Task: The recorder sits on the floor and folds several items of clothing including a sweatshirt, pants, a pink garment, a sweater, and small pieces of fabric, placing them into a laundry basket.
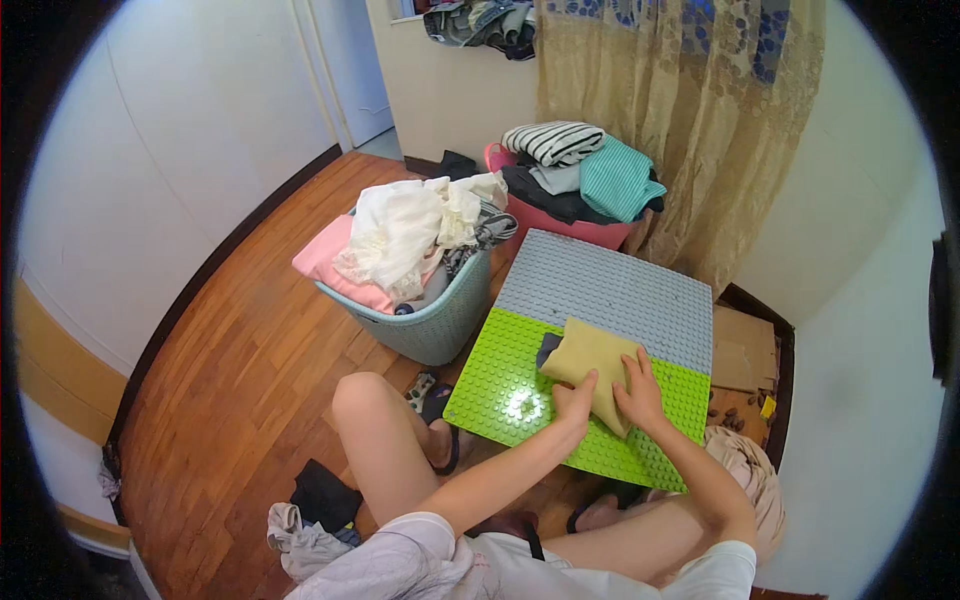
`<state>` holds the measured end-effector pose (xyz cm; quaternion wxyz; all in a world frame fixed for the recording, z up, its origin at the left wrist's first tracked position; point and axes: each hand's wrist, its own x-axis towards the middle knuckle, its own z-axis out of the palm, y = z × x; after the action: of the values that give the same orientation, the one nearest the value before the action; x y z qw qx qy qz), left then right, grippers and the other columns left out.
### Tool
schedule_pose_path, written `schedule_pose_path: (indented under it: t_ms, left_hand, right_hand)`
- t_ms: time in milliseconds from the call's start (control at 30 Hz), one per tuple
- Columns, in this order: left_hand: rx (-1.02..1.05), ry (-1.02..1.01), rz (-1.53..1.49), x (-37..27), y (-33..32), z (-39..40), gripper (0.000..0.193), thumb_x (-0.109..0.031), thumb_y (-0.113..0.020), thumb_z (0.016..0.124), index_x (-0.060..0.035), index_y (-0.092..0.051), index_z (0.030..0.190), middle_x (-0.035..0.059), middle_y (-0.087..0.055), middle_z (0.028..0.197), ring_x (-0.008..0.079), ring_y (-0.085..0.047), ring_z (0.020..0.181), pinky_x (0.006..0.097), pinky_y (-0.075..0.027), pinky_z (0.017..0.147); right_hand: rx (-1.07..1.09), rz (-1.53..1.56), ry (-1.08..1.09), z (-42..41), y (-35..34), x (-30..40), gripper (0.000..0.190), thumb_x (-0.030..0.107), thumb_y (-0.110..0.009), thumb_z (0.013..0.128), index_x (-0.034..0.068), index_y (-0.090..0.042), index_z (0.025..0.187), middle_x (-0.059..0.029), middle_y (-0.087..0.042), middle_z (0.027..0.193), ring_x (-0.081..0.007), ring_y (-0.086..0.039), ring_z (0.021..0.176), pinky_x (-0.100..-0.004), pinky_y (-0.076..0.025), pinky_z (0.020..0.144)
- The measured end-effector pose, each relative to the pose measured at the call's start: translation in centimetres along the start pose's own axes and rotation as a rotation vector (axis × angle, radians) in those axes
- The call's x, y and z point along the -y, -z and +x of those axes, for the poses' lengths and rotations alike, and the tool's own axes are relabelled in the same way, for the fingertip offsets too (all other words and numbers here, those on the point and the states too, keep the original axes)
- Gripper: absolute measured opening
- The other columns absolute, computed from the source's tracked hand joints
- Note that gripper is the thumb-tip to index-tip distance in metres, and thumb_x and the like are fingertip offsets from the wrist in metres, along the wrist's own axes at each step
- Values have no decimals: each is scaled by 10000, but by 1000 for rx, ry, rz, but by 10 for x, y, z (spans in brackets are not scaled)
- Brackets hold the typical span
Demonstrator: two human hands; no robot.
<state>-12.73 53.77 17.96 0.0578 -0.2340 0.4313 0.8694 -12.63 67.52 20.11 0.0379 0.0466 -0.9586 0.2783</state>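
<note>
A folded yellow cloth garment (592,356) lies on the studded green half of a low building-brick table (495,360). A bit of dark blue fabric (549,348) sticks out at its left side. My left hand (574,399) rests on the garment's near left edge, thumb on top and fingers partly hidden. My right hand (641,391) lies along its right side with the fingers spread over the cloth. Both hands touch the garment; whether the fingers pinch it is hard to tell.
Left of the table stands a light-blue plastic basket (420,330) heaped with white and pink clothes. Behind it, a pink tub (570,229) holds striped and dark garments. Loose clothes (315,525) lie on the wooden floor at left; beige fabric (742,465) sits at right, near cardboard (742,349).
</note>
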Motion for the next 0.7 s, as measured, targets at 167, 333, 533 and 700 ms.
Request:
schedule_pose_path:
  t_ms: [167,333,533,700]
  left_hand:
    - [-162,146,4,-23,8,32,518,-125,-707,726,70,-464,1140,156,-567,1091,266,-578,962,349,-481,808]
    - [128,276,-187,-120,4,48,491,-111,-582,797,-1,-397,1239,176,-528,1138,331,-532,1054,464,-440,916]
    - [342,-70,-349,-291,-23,100,479,-133,-571,822,-37,-392,1256,156,-500,1199,317,-497,1109,477,-400,967]
    - [148,-396,-201,-357,11,183,503,-129,-589,816,-28,-382,1263,148,-511,1165,313,-512,1079,449,-434,924]
  right_hand:
    - [-59,87,-18,3,-3,14,494,215,-552,825,26,-397,1255,-225,-318,1357,-384,-396,1193,-419,-370,960]
    - [-175,195,-123,2,-9,-9,448,210,-559,827,-17,-417,1186,-239,-384,1258,-386,-430,1131,-428,-382,925]
    - [-119,-260,171,-21,-19,-9,498,220,-576,798,-24,-420,1203,-247,-362,1278,-402,-343,1177,-479,-268,990]
    - [-65,-234,140,-20,-18,-2,499,196,-586,773,-25,-434,1193,-251,-353,1276,-409,-310,1192,-500,-239,995]
